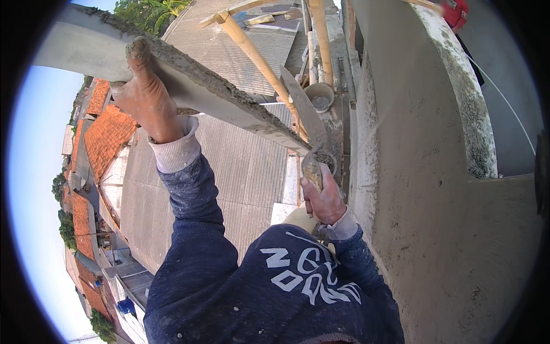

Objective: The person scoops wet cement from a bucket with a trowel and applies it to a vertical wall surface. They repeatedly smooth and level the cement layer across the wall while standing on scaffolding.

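My left hand [148,96] is closed on a long, pale straightedge board [206,92], its upper edge crusted with wet mortar, slanting from the upper left down to the middle. My right hand [323,195] grips the handle of a mortar-stained trowel [309,114], whose long grey blade points up beside the board's lower end. Behind the blade, a bucket [321,97] with grey contents stands on a narrow ledge, and another round container is partly hidden by the trowel near my right hand.
Bamboo poles [252,57] rise ahead above corrugated roofs [212,189]. Orange tiled roofs [109,137] lie far below on the left. A plastered wall [424,241] runs along my right, with a rough-edged opening [475,132]. A co-worker in red [455,14] is at the upper right.
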Action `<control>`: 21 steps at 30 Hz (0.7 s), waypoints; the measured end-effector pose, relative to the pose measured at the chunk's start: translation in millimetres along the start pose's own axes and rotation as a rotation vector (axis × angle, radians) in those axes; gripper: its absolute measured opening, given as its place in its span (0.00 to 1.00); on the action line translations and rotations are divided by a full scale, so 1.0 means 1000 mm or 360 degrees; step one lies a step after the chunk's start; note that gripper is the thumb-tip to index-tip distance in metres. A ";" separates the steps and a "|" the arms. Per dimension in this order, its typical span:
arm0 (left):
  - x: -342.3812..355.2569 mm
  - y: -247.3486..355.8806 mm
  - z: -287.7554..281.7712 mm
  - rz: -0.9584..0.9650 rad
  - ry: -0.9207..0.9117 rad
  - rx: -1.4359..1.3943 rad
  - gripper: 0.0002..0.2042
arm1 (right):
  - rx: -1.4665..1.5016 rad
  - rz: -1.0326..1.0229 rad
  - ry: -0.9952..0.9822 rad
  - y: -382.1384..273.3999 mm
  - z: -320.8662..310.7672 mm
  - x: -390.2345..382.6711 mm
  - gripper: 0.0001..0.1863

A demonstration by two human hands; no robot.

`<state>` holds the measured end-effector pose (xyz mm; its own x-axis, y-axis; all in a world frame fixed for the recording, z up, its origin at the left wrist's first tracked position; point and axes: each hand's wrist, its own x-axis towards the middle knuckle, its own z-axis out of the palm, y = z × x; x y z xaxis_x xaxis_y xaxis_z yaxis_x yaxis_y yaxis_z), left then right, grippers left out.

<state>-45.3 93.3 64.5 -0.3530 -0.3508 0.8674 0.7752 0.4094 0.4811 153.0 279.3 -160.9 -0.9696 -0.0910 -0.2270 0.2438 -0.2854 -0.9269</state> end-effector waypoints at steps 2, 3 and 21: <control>-0.002 0.010 -0.004 -0.0139 -0.0108 0.0195 0.31 | -0.0119 -0.0258 -0.0066 -0.046 0.021 -0.011 0.27; -0.006 0.011 -0.002 -0.0075 -0.0102 0.0086 0.29 | -0.0200 -0.0354 -0.0101 -0.067 0.031 -0.016 0.29; -0.078 -0.002 -0.025 -0.0164 0.0010 0.0014 0.28 | -0.0679 -0.0982 0.0002 -0.107 0.093 -0.018 0.30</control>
<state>-6.2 99.2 -7.3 -0.4275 -0.3968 0.8123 0.7303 0.3780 0.5690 146.5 222.5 -29.5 -0.9279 -0.0333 0.3714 -0.3728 0.1102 -0.9214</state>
